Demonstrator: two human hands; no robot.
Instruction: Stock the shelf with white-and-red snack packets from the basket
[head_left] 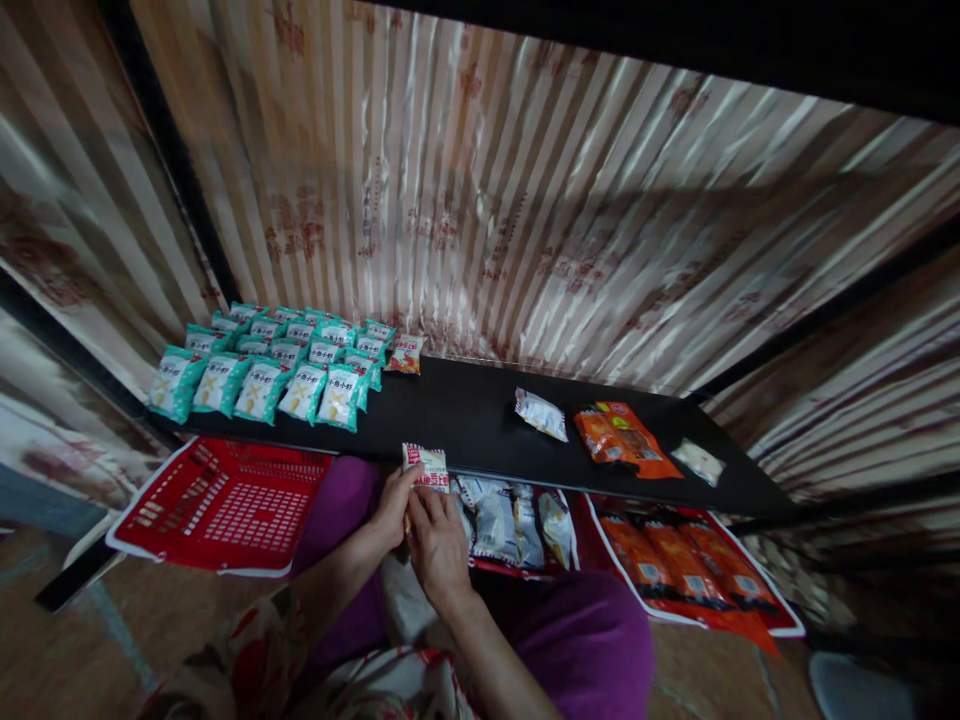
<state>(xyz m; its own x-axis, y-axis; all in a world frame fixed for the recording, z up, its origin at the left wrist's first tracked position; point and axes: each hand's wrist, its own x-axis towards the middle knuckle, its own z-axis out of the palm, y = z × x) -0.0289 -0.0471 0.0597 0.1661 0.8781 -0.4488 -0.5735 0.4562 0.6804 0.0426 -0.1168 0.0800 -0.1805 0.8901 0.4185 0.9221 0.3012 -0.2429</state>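
Observation:
Between my knees, just in front of the shelf edge, both hands hold a small white snack bag (pixel 426 462) with red print. My left hand (pixel 393 508) grips its left side, and my right hand (pixel 439 540) has its fingers bent over the lower part. The bag's bottom is hidden behind the fingers. Rows of teal-and-white snack bags (pixel 262 388) stand on the left of the black shelf (pixel 465 405). At the end of the back row stands one orange-and-white snack bag (pixel 406 354).
Farther right on the shelf lie a white snack bag (pixel 541 414), orange packets (pixel 624 438) and a small pale packet (pixel 699 461). Below are a red basket (pixel 161 548), a basket of silvery-white bags (pixel 496 524) and one of orange packets (pixel 679 560). Striped curtain (pixel 480 180) hangs behind.

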